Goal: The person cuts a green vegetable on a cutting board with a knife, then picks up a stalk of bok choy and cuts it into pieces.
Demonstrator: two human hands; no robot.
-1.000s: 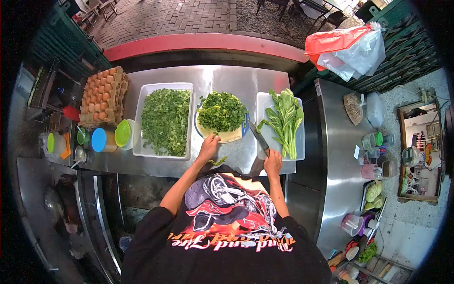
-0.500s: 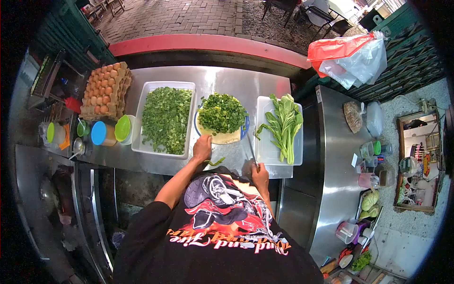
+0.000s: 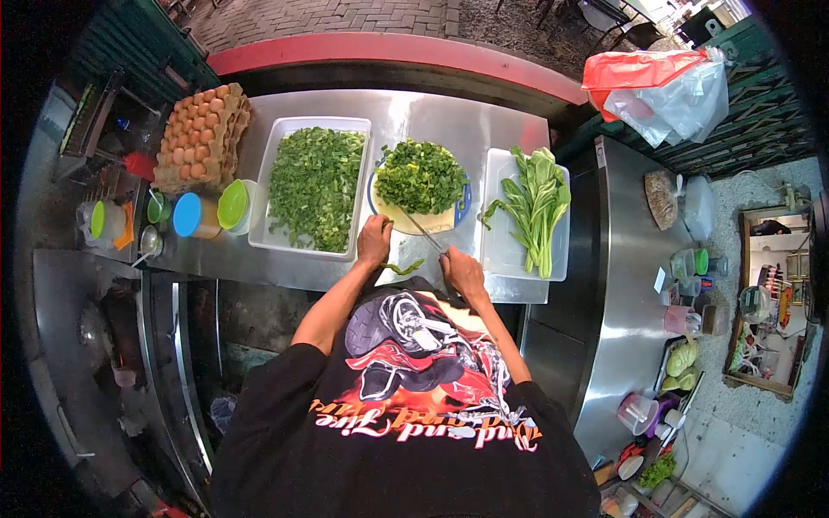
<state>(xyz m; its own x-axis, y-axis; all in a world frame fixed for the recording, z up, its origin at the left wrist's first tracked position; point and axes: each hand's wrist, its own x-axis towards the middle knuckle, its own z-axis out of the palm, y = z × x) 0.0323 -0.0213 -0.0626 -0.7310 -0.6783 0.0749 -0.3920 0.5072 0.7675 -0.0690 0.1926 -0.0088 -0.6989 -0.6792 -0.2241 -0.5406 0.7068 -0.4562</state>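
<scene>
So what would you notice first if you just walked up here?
Green everywhere: a white tray packed with chopped greens in the middle of the steel counter, and a round board heaped with more beside it. The right hand holds a knife on that board, and stacked brown eggs sit far left.

The only lettering stands on the black shirt (image 3: 406, 406) of the person at the table's near edge: red script seen upside down under a motorcycle print. It seems to say "and fire", but cannot be read with certainty.
</scene>
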